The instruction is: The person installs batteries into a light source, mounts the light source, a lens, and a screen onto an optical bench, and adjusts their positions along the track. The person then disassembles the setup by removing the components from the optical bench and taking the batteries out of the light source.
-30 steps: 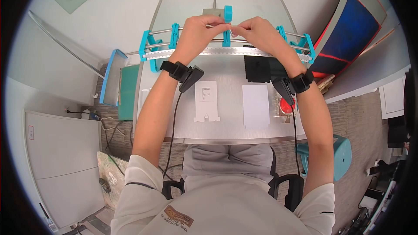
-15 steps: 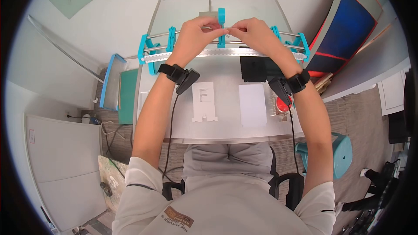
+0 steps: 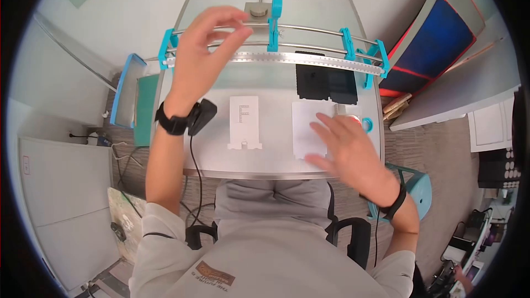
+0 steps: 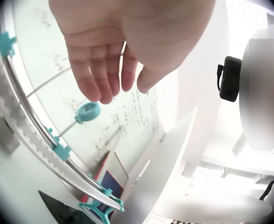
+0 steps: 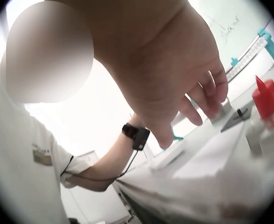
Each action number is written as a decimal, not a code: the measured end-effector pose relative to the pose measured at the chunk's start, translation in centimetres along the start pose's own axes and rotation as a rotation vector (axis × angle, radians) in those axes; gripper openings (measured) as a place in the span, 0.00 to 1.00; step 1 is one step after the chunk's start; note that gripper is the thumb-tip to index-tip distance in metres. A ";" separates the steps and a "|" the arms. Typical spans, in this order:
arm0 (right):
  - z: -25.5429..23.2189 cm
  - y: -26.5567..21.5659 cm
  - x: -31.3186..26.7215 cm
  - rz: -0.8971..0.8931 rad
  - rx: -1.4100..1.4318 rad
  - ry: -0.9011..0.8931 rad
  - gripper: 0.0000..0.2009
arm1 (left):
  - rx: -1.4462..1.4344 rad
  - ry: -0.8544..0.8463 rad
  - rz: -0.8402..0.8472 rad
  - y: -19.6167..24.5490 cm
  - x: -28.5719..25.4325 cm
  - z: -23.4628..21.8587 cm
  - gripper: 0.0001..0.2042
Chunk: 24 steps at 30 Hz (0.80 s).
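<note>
My left hand [image 3: 204, 58] is raised over the left part of a metal-rod frame with a ruler strip [image 3: 309, 60], its fingers loosely bent and nothing between them. Beyond its fingertips stands a turquoise ring clip [image 3: 276, 8] on the rods, also visible as a ring [image 4: 88, 112] in the left wrist view. Spread fingers of my right hand [image 3: 353, 157] hover over the right side of a plain white card [image 3: 303, 127], slightly blurred and holding nothing. Close by is a bottle with a red pointed cap [image 5: 267, 100], mostly covered by this hand in the head view.
A second white card [image 3: 244, 132] with a printed letter-like pattern lies left of the plain one. Dark panels [image 3: 326, 80] lie under the frame's right side. Turquoise brackets [image 3: 381, 58] hold up the rods. A blue-edged panel [image 3: 124, 91] leans left of the table.
Both hands were together at the middle clip, fingertips pinched; now they are apart. The left has moved left and opened, and the right has come down and toward the body over the plain card.
</note>
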State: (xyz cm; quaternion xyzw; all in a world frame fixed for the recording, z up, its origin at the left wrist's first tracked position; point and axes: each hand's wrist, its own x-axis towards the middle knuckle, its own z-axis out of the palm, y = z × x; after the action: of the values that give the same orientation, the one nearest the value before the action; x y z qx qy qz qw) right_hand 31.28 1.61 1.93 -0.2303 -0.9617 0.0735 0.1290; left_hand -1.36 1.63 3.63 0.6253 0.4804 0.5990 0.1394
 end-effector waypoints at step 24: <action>0.4 1.8 0.2 -0.022 0.042 -0.030 0.19 | -0.217 -0.393 -0.215 -0.9 -3.9 2.4 0.07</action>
State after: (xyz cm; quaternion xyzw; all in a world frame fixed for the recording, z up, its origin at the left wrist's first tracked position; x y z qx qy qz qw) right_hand 31.79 3.30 1.24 -0.2156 -0.9643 0.0958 0.1201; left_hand 1.02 0.04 -0.02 0.6563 0.4410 0.4956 0.3595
